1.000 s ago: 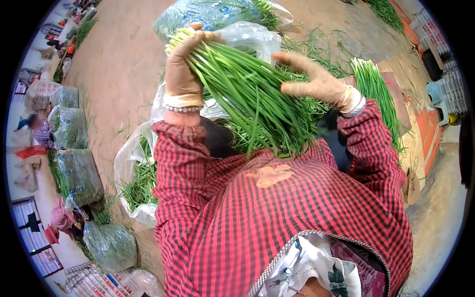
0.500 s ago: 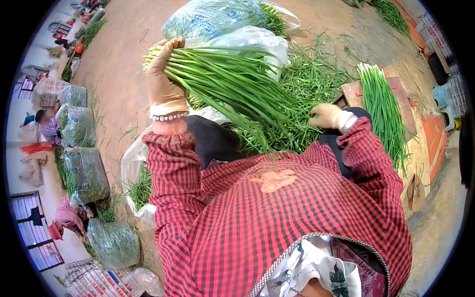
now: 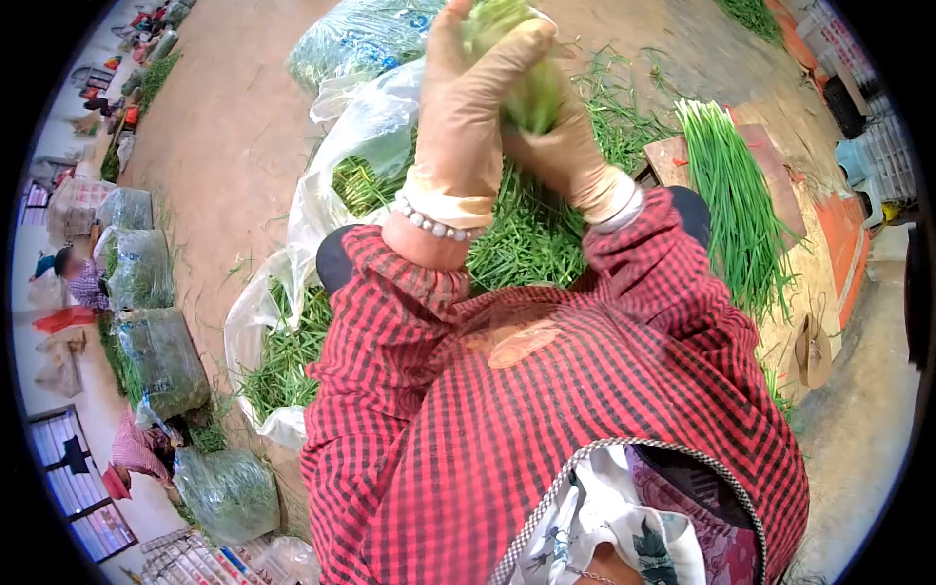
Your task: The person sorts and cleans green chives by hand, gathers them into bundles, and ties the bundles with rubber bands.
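Head view shows the left hand (image 3: 456, 132) closed around a blurred green bundle (image 3: 533, 96), right hand (image 3: 567, 156) against it, grip unclear; gentle, even pressure protects stems.

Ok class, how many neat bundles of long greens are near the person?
2: held bundle, between left hand and right hand; resting bundle, on the board. Others may be hidden.

Produce-packing workspace — bare floor (image 3: 234, 146), row of stuffed plastic bags (image 3: 161, 361), greens (image 3: 731, 195) on board, stacked crates (image 3: 892, 166).

the green bunch (image 3: 536, 96) — blurred — is held aloft.
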Motion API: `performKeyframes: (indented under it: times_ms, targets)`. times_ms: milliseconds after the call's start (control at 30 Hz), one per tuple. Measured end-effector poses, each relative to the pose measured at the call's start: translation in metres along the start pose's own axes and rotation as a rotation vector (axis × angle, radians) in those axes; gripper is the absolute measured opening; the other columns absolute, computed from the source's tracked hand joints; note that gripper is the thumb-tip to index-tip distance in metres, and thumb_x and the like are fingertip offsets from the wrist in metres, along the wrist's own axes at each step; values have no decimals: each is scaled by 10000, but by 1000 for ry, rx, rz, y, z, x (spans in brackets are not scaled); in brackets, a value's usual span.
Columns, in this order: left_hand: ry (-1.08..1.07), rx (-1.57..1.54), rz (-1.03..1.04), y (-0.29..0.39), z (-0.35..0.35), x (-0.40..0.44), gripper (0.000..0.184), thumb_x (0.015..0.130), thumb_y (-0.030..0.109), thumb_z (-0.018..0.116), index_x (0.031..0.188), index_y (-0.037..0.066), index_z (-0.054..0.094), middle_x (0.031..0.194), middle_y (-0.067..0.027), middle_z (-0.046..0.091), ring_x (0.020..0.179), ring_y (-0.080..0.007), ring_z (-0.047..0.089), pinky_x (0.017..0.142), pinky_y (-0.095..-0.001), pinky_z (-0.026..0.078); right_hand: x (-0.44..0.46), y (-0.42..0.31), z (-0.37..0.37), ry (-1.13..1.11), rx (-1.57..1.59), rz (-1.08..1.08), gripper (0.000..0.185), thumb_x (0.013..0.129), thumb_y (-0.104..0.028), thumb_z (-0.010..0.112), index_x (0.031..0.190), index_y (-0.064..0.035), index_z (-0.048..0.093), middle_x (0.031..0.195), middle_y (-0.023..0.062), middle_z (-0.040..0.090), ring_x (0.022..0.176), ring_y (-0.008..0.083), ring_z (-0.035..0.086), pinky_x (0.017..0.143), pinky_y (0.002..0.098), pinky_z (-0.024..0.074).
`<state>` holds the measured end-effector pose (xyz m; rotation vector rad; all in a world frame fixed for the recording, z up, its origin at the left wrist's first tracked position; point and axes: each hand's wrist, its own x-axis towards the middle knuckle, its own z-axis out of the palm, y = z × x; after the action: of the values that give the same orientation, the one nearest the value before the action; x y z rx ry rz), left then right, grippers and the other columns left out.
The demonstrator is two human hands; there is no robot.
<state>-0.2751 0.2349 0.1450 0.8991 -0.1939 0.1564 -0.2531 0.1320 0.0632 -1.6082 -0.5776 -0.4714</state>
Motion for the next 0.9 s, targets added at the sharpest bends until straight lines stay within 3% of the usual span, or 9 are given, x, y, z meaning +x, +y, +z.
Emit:
performKeyframes:
  times_ms: [100, 167, 200, 300, 400, 467, 600, 700, 900]
  targets:
    - [-293, 370, 46, -24, -21, 3, 747, 748, 155, 796, 1366, 30, 394, 1249, -82, 525, 1163, -184, 501, 995, -314, 389, 14, -12, -48, 25, 233, 352, 399, 775, -93, 677, 1158, -68, 568, 970, 56, 649, 888, 148, 622, 747, 277, 500]
    - [-483, 535, -251, -63, -61, -3, 725, 751, 221, 802, 1355, 27, 448, 1268, -72, 552, 1134, -156, 510, 967, -297, 414, 26, -14, -87, 128, 433, 466, 406, 805, -106, 657, 1183, -30, 531, 935, 73, 641, 850, 187, 637, 744, 320, 538]
    - [-466, 705, -584, -58, -67, -14, 597, 791, 210, 766, 1299, 15, 519, 1174, -59, 616, 1039, -142, 559, 935, -279, 434, 27, -17, -103, 197, 588, 544, 456, 820, -94, 643, 1236, -5, 477, 944, 90, 627, 855, 215, 637, 757, 356, 561]
    - [-365, 808, -660, -110, -142, -43, 390, 825, 192, 669, 1170, 16, 618, 1033, -103, 673, 921, -166, 620, 860, -299, 466, 20, -3, -148, 399, 723, 371, 423, 821, -60, 598, 1217, 8, 463, 894, 148, 624, 826, 248, 650, 746, 414, 559]
    - [65, 582, -888, -122, -179, -61, 324, 847, 69, 623, 1166, 22, 591, 953, -58, 653, 814, -141, 620, 735, -238, 488, 8, 5, -184, 467, 778, 437, 401, 802, -35, 600, 1182, -10, 475, 911, 142, 606, 829, 264, 627, 798, 426, 537]
    - [129, 475, -877, -116, -181, -60, 317, 848, 31, 613, 1164, 38, 587, 946, -45, 633, 812, -135, 614, 718, -227, 484, -1, 10, -189, 585, 856, 371, 359, 791, -26, 602, 1133, -24, 491, 916, 136, 601, 811, 262, 610, 793, 426, 531]
    - [235, 661, -263, -105, -170, -44, 325, 862, 59, 621, 1185, 46, 592, 1063, -48, 643, 975, -160, 594, 874, -278, 473, -12, 12, -189, 665, 810, 440, 320, 785, -25, 605, 1091, -26, 509, 915, 131, 597, 811, 262, 605, 785, 425, 527]
    - [292, 595, -157, -69, -132, -19, 351, 841, 24, 645, 1188, 48, 594, 1113, -61, 619, 1008, -141, 576, 890, -252, 467, -18, 4, -167, 554, 772, 483, 381, 802, -44, 591, 1172, -7, 507, 929, 128, 602, 826, 240, 614, 780, 391, 536]
    - [-412, 753, -41, -63, -30, -14, 384, 838, 106, 693, 1210, 57, 609, 1082, -12, 629, 849, -83, 555, 781, -224, 469, -17, -6, -121, 313, 743, 546, 448, 819, -60, 598, 1246, 11, 481, 946, 99, 603, 850, 208, 628, 776, 360, 554]
